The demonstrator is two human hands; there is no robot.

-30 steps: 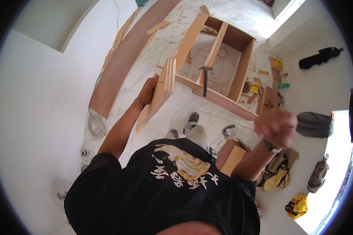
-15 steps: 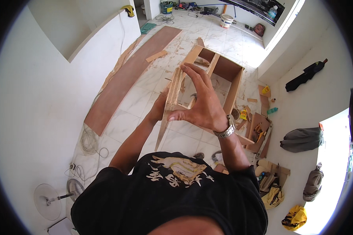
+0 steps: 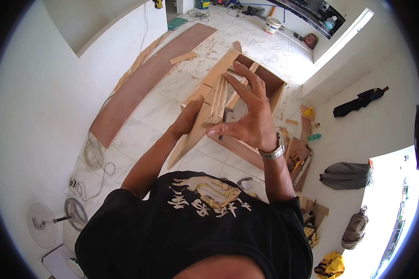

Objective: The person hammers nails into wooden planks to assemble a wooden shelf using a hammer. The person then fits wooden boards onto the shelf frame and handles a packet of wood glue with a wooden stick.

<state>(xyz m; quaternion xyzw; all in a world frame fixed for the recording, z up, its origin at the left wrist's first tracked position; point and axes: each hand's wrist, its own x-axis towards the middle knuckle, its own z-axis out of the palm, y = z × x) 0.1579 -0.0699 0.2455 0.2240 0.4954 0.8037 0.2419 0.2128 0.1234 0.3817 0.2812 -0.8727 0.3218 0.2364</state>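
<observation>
Across white tiled floor (image 3: 156, 109) from white bucket (image 3: 272, 26) of indiscernible contents, grasps layered board (image 3: 205, 119) in left hand (image 3: 187, 117), spanning its end with right hand's (image 3: 252, 121) parted fingers, in front of open wooden frame (image 3: 217, 69).

Just left of centre, the left hand (image 3: 189, 116) grips; at centre-right, the right hand (image 3: 253, 118) spreads thumb (image 3: 222, 129) and fingers (image 3: 252, 79).

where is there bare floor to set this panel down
Bare tile shows between the long brown board and the left forearm, and between the held panel and the wooden frame. Crowded right of the frame: tools and offcuts.
</observation>
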